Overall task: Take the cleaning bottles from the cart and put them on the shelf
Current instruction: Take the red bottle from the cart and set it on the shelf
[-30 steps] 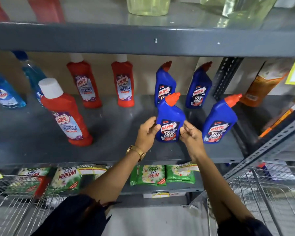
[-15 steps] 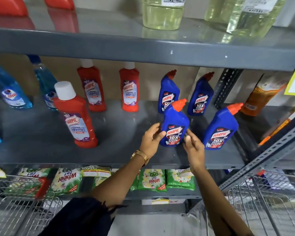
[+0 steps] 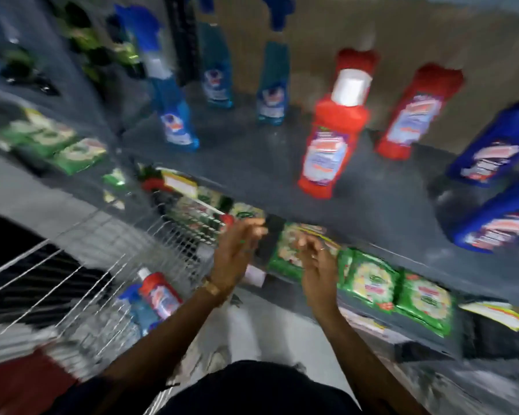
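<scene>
Head view, blurred and tilted: at the lower left a wire cart (image 3: 81, 280) holds a red bottle with a white cap (image 3: 159, 293) lying beside a pale blue bottle (image 3: 140, 313). Above it, green packets (image 3: 57, 142) lie on a lower shelf. On the grey shelf (image 3: 252, 163) stand three blue spray bottles (image 3: 177, 115), then a red bottle (image 3: 331, 130) near the front edge and a second red one (image 3: 411, 115) further back. At the far right two dark blue bottles (image 3: 498, 151) lean into view. Below the shelf edge both hands are raised and empty: the left hand (image 3: 237, 253), with a gold watch (image 3: 212, 289) at the wrist, has its fingers spread; the right hand (image 3: 318, 265) is likewise spread, fingers loosely curled, holding nothing. The hands are near each other but apart, in front of more green packets (image 3: 372, 283) on the lower shelf.
</scene>
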Demonstrator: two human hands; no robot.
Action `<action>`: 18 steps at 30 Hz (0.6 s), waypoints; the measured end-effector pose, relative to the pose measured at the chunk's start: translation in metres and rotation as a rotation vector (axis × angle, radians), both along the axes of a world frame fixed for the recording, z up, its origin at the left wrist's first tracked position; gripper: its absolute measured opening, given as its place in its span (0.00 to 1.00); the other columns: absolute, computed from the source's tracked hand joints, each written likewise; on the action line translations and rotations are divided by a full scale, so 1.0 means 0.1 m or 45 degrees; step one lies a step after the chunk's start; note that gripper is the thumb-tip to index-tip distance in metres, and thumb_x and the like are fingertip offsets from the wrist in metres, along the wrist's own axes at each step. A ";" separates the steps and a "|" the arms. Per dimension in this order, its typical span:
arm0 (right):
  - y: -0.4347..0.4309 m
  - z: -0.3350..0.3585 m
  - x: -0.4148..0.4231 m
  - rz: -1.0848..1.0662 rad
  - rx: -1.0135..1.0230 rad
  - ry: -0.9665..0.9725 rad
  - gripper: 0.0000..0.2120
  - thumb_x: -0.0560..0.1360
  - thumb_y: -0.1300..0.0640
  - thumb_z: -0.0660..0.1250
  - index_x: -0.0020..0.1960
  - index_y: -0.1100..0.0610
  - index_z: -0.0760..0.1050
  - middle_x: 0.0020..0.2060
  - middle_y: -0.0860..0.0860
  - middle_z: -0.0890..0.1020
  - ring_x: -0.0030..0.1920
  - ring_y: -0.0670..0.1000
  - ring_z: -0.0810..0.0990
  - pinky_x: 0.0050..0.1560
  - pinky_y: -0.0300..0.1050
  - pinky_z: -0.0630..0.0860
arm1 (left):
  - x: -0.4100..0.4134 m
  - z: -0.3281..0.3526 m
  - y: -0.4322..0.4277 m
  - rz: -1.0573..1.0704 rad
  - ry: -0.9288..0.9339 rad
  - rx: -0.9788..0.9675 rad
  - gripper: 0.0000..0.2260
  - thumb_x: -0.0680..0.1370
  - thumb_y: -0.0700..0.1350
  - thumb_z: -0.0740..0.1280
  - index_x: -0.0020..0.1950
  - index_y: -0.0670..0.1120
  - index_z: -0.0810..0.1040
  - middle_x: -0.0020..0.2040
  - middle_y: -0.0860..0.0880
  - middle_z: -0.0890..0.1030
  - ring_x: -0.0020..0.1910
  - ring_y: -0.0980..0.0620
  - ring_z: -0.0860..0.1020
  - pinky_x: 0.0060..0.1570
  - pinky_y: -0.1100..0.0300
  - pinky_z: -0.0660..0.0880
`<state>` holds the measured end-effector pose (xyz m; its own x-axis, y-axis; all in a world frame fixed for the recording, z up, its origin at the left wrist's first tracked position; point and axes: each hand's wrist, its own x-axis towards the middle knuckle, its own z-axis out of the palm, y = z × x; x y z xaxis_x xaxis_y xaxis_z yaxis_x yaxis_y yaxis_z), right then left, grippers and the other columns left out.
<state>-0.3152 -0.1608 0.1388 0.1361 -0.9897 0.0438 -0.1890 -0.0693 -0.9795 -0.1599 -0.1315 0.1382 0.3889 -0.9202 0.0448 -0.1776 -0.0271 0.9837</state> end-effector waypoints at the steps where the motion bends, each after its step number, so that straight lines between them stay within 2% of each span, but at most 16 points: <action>1: 0.04 -0.05 0.21 0.114 0.019 0.031 0.07 0.79 0.58 0.60 0.52 0.55 0.77 0.43 0.51 0.82 0.47 0.43 0.81 0.50 0.37 0.75 | 0.24 -0.12 0.14 0.119 0.071 0.063 0.08 0.78 0.36 0.62 0.56 0.36 0.77 0.56 0.33 0.80 0.55 0.39 0.80 0.56 0.44 0.75; 2: 0.08 -0.10 0.48 0.224 0.023 0.087 0.08 0.79 0.57 0.61 0.52 0.57 0.77 0.41 0.49 0.81 0.43 0.37 0.80 0.46 0.31 0.73 | 0.51 -0.26 0.30 0.227 0.114 0.150 0.09 0.78 0.34 0.62 0.57 0.35 0.76 0.57 0.30 0.79 0.53 0.40 0.80 0.54 0.44 0.75; 3: 0.11 -0.17 0.76 0.337 0.025 0.156 0.09 0.78 0.56 0.61 0.52 0.59 0.77 0.38 0.46 0.80 0.39 0.34 0.78 0.42 0.29 0.71 | 0.77 -0.42 0.50 0.312 0.122 0.247 0.10 0.78 0.33 0.61 0.59 0.33 0.74 0.57 0.29 0.78 0.49 0.46 0.81 0.50 0.49 0.76; 4: 0.15 -0.25 1.01 0.441 0.040 0.232 0.10 0.79 0.57 0.61 0.53 0.61 0.78 0.36 0.44 0.79 0.37 0.35 0.77 0.41 0.32 0.72 | 1.00 -0.60 0.69 0.372 0.107 0.353 0.11 0.78 0.31 0.61 0.59 0.31 0.73 0.57 0.28 0.78 0.44 0.54 0.81 0.47 0.53 0.75; 5: 0.17 -0.31 1.24 0.536 0.068 0.292 0.10 0.79 0.59 0.61 0.53 0.63 0.77 0.36 0.46 0.79 0.39 0.39 0.78 0.43 0.40 0.74 | 1.20 -0.79 0.88 0.429 0.097 0.451 0.11 0.77 0.29 0.60 0.59 0.29 0.73 0.56 0.28 0.78 0.42 0.59 0.81 0.46 0.52 0.75; 6: 0.19 -0.37 1.43 0.612 0.084 0.344 0.10 0.79 0.59 0.61 0.53 0.64 0.77 0.38 0.51 0.82 0.42 0.48 0.81 0.45 0.49 0.76 | 1.35 -0.96 1.04 0.479 0.077 0.565 0.11 0.76 0.27 0.60 0.58 0.29 0.73 0.56 0.27 0.78 0.44 0.55 0.83 0.48 0.49 0.76; 7: 0.20 -0.46 1.65 0.686 0.074 0.408 0.09 0.79 0.60 0.61 0.52 0.64 0.78 0.41 0.57 0.84 0.44 0.56 0.82 0.47 0.55 0.77 | 1.51 -1.14 1.21 0.522 0.075 0.694 0.11 0.76 0.27 0.61 0.57 0.28 0.74 0.55 0.27 0.78 0.50 0.45 0.83 0.52 0.44 0.76; 8: 0.20 -0.55 1.83 0.744 0.039 0.490 0.09 0.78 0.59 0.62 0.51 0.63 0.78 0.42 0.61 0.84 0.45 0.60 0.82 0.46 0.55 0.77 | 1.62 -1.29 1.33 0.529 0.071 0.827 0.10 0.76 0.29 0.62 0.56 0.27 0.75 0.55 0.28 0.79 0.53 0.38 0.80 0.55 0.42 0.75; 9: 0.20 -0.65 1.97 0.791 -0.003 0.591 0.10 0.78 0.58 0.62 0.50 0.62 0.78 0.42 0.62 0.84 0.45 0.62 0.82 0.45 0.52 0.75 | 1.69 -1.41 1.41 0.512 0.066 0.931 0.11 0.76 0.33 0.62 0.54 0.27 0.76 0.54 0.29 0.79 0.55 0.35 0.79 0.56 0.43 0.74; 11: 0.20 -0.85 2.17 0.849 -0.049 0.838 0.11 0.78 0.55 0.61 0.51 0.60 0.78 0.44 0.62 0.84 0.47 0.62 0.81 0.45 0.49 0.73 | 1.76 -1.60 1.50 0.452 0.053 1.065 0.14 0.76 0.39 0.64 0.53 0.29 0.78 0.55 0.31 0.80 0.57 0.35 0.78 0.55 0.48 0.73; 13: 0.22 -1.04 2.24 0.900 -0.116 1.125 0.12 0.79 0.54 0.58 0.55 0.57 0.77 0.50 0.60 0.84 0.53 0.61 0.79 0.54 0.51 0.73 | 1.82 -1.79 1.49 0.415 0.079 1.176 0.16 0.76 0.44 0.64 0.57 0.33 0.78 0.58 0.34 0.79 0.58 0.38 0.77 0.53 0.54 0.72; 14: 0.23 -1.14 2.27 0.918 -0.145 1.235 0.12 0.79 0.55 0.58 0.57 0.55 0.77 0.53 0.59 0.83 0.56 0.60 0.78 0.58 0.53 0.72 | 1.87 -1.92 1.48 0.423 0.135 1.226 0.15 0.77 0.44 0.64 0.59 0.35 0.77 0.57 0.36 0.80 0.57 0.41 0.78 0.51 0.58 0.73; 15: 0.23 -1.18 2.25 0.911 -0.163 1.302 0.13 0.78 0.55 0.58 0.59 0.54 0.76 0.54 0.59 0.83 0.59 0.60 0.76 0.61 0.54 0.70 | 1.87 -2.00 1.43 0.445 0.223 1.237 0.13 0.78 0.42 0.63 0.59 0.36 0.76 0.54 0.39 0.79 0.51 0.47 0.80 0.44 0.66 0.76; 16: 0.22 -1.21 2.23 0.903 -0.179 1.340 0.13 0.78 0.55 0.59 0.59 0.55 0.76 0.55 0.59 0.83 0.61 0.59 0.75 0.63 0.55 0.69 | 1.89 -2.14 1.38 0.488 0.303 1.248 0.11 0.78 0.40 0.62 0.57 0.36 0.77 0.50 0.42 0.78 0.43 0.53 0.79 0.33 0.75 0.74; 17: 0.20 -1.26 2.25 0.902 -0.189 1.369 0.12 0.78 0.56 0.60 0.59 0.55 0.77 0.56 0.59 0.82 0.63 0.59 0.73 0.64 0.55 0.68 | 1.95 -2.29 1.33 0.549 0.323 1.247 0.08 0.79 0.40 0.62 0.52 0.36 0.77 0.49 0.43 0.77 0.36 0.59 0.78 0.24 0.79 0.69; 18: 0.19 -1.30 2.28 0.909 -0.191 1.403 0.12 0.77 0.56 0.60 0.59 0.55 0.77 0.56 0.59 0.82 0.64 0.58 0.72 0.65 0.54 0.68 | 1.99 -2.40 1.26 0.602 0.323 1.258 0.07 0.78 0.40 0.63 0.49 0.37 0.78 0.49 0.41 0.78 0.35 0.58 0.78 0.24 0.78 0.69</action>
<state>-0.0869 -0.1413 0.0092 0.6568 -0.6815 -0.3228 -0.7536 -0.5788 -0.3114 0.0394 -0.0058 -0.1021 0.6022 -0.2658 -0.7528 0.2593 -0.8267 0.4993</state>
